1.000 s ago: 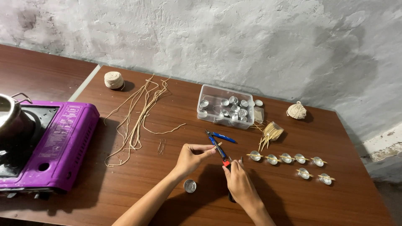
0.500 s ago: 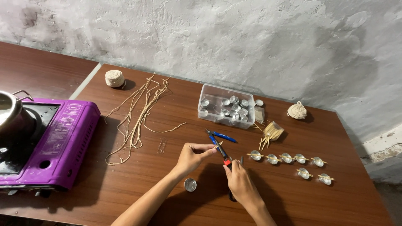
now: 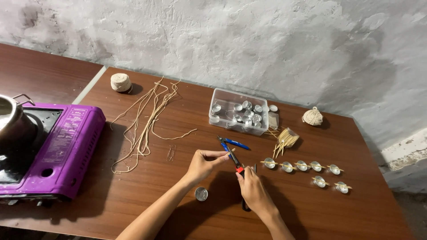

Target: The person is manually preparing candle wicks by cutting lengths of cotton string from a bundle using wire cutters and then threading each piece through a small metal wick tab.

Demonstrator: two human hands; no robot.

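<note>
Brown wood forms the tabletop (image 3: 311, 213), and both hands work at its near centre. The left hand (image 3: 205, 163) pinches a short pale strand (image 3: 231, 153) between thumb and fingertips, the fingers closed narrowly on it. The right hand (image 3: 252, 189) grips the dark handles of a pair of pliers (image 3: 235, 162) — fingers wrapped shut around them — with the blue-and-red nose aimed far-left at the strand's free end. Whether the pliers' tips already touch the strand cannot be told.

Step in hand, as judged: working a short wick piece with the pliers, either a cut or a crimp at its end. A single metal cup (image 3: 201, 194) lies near the left wrist, apart from both hands.

The next move calls for a steady pinch and a squeeze placed exactly on the strand's end; a slack hold would let the piece slip.

Right of the hands stand seven finished cups (image 3: 301, 166), each with a stick laid across. Farther back sit a clear tub (image 3: 239, 114) of cups and a stick bundle (image 3: 287, 138); long cords (image 3: 144, 124) and a purple stove (image 3: 58, 151) lie left.
</note>
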